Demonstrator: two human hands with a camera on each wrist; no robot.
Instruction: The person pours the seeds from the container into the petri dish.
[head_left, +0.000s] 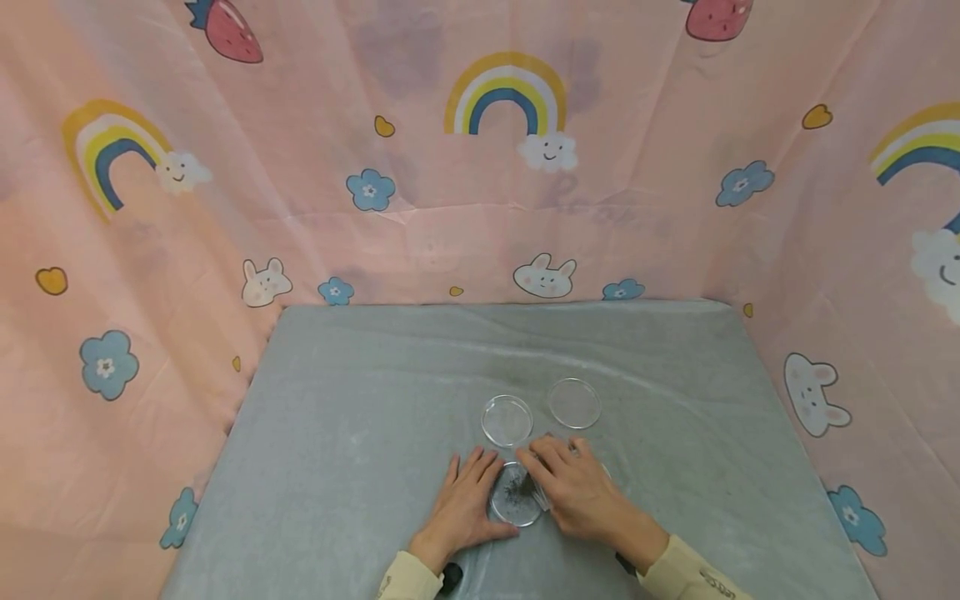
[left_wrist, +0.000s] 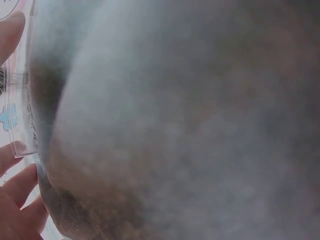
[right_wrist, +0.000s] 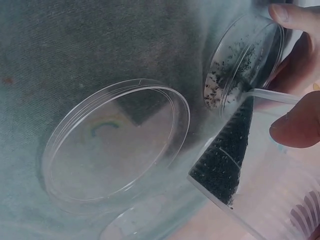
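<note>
My left hand (head_left: 467, 510) holds a clear petri dish (head_left: 504, 510) on the cloth, thumb at its near edge and index finger at its far edge. Dark grains (right_wrist: 243, 60) lie scattered inside that dish. Over its right side my right hand (head_left: 588, 496) grips a clear plastic container (right_wrist: 272, 175), tilted, its lower corner packed with black granules (right_wrist: 220, 167). In the right wrist view the container's mouth points at the dish. Mostly blur fills the left wrist view, with fingertips (left_wrist: 20, 185) against the dish's clear wall at its left edge.
Two more clear petri dish pieces, one (head_left: 507, 421) and another (head_left: 574, 403), lie behind the hands. A round clear rim (head_left: 607, 472) shows partly beside my right hand. Grey cloth (head_left: 360, 400) covers the table, and a pink printed curtain (head_left: 300, 183) surrounds it.
</note>
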